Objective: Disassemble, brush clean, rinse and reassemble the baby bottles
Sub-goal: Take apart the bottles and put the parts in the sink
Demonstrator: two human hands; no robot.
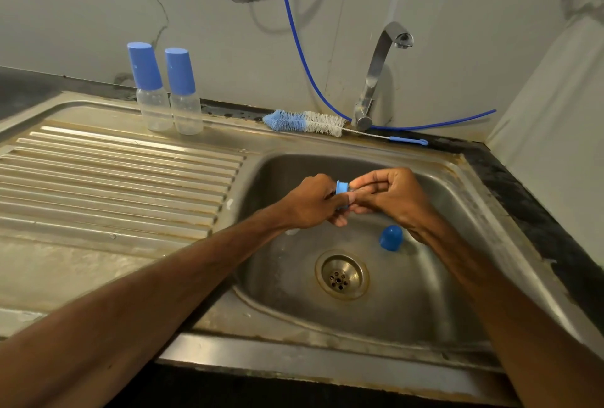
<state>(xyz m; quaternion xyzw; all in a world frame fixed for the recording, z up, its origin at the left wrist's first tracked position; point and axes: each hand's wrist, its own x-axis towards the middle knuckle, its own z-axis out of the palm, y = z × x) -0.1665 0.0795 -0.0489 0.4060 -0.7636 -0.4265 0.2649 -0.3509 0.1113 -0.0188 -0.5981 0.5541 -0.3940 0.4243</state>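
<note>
steel sink (327, 353) w/ ribbed drainboard (114, 178) on its left. l hand (313, 203) & r hand (392, 196) meet over the basin. 2 capped bottles (153, 93) stand side by side at drainboard's back; brush (304, 121) lies behind basin nr tap (379, 71). blue cap (390, 242) lies in basin nr drain. blue collar ring (342, 190): l hand grips it, r fingertips pinch its front.

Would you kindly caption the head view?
Left hand and right hand hold a blue ring over the sink; a cap lies inside.
</note>
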